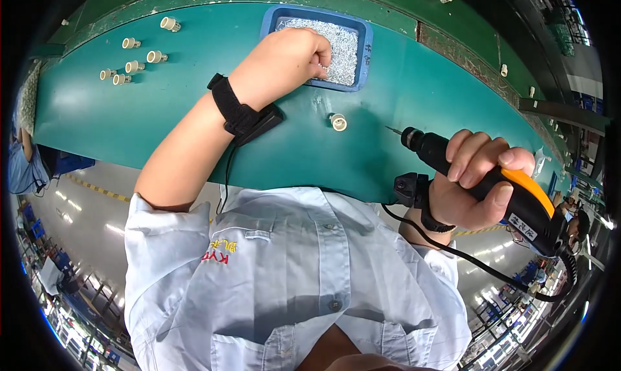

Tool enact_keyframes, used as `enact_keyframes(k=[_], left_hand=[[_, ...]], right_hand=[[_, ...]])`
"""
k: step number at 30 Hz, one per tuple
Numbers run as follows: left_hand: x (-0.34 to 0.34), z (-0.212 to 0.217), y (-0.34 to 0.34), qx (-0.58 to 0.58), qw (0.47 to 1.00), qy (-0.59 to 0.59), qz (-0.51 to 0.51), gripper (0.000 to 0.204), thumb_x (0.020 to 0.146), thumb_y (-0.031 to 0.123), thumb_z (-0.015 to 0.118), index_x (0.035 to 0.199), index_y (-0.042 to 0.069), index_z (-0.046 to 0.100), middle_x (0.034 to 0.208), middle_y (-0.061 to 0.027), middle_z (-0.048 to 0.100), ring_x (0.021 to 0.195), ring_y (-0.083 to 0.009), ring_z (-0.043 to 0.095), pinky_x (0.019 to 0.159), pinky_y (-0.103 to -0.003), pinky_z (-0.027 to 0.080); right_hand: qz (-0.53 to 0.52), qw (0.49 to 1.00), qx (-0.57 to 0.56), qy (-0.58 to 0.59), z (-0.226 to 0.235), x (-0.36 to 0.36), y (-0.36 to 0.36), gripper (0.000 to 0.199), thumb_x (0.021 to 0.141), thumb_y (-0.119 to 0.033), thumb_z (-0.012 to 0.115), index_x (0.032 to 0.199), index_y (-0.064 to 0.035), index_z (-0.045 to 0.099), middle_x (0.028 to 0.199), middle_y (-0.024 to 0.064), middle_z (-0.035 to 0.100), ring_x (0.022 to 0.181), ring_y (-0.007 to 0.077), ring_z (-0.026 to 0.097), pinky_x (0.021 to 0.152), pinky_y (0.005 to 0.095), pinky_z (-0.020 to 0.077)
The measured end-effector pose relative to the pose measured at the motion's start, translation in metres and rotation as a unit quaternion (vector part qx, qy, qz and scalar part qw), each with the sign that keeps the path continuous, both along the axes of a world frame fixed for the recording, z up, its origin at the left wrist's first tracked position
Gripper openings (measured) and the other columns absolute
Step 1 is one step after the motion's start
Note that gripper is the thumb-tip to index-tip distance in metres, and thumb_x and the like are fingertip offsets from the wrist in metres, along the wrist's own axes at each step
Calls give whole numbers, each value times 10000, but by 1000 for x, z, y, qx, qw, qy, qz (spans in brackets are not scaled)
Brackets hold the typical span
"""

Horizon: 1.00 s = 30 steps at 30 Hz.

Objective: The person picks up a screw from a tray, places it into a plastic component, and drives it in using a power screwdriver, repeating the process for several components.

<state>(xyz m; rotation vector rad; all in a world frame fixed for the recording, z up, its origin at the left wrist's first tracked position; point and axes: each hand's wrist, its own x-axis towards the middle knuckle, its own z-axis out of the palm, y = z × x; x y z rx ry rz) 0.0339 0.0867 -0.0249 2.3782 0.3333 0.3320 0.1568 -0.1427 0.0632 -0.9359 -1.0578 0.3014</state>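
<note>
My left hand [294, 57] reaches over a blue tray [364, 57] filled with small silvery pieces [341, 47] that look like screws. Its fingers are pinched together at their surface; what is between the fingertips is hidden. In my right hand [479, 167] is a black and orange electric screwdriver [436, 150], gripped round the body, its thin bit pointing left over the table. Between the tray and the bit, a single cream cylindrical fitting [338, 122], like a lamp holder, stands on the green tabletop [213, 54], apart from both hands.
Several similar cream fittings [134, 67] are scattered at the table's far left. A worn green ledge [388, 15] runs along the far edge, with a few fittings beyond it. A black cable [479, 264] hangs from the screwdriver's rear. Another person's sleeve [27, 167] shows at the left rim.
</note>
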Motion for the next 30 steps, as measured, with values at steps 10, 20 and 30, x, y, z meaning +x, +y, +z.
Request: enact_keyframes(k=[10, 20, 30], left_hand=[[0, 4, 5, -69, 994, -70, 38, 107, 763, 102, 720, 836, 36, 679, 736, -111, 631, 665, -240, 606, 624, -333, 482], [-16, 26, -51, -265, 955, -112, 70, 127, 784, 51, 709, 903, 13, 682, 767, -105, 654, 661, -232, 616, 614, -304, 497], [-38, 14, -79, -193, 976, -101, 20, 157, 699, 75, 774, 838, 65, 702, 771, -50, 611, 724, -217, 558, 695, -334, 451]], right_hand=[[-2, 1000, -2, 27, 0, 0, 6, 348, 901, -330, 625, 1039, -61, 454, 597, 29, 491, 491, 157, 496, 497, 299, 411], [50, 997, 40, 32, 16, -8, 12, 377, 921, -369, 605, 1073, -72, 429, 616, 32, 504, 492, 154, 495, 500, 299, 418], [152, 988, 22, 26, 21, -23, 13, 333, 936, -355, 547, 1115, -98, 433, 706, 6, 515, 636, 115, 517, 588, 259, 388]])
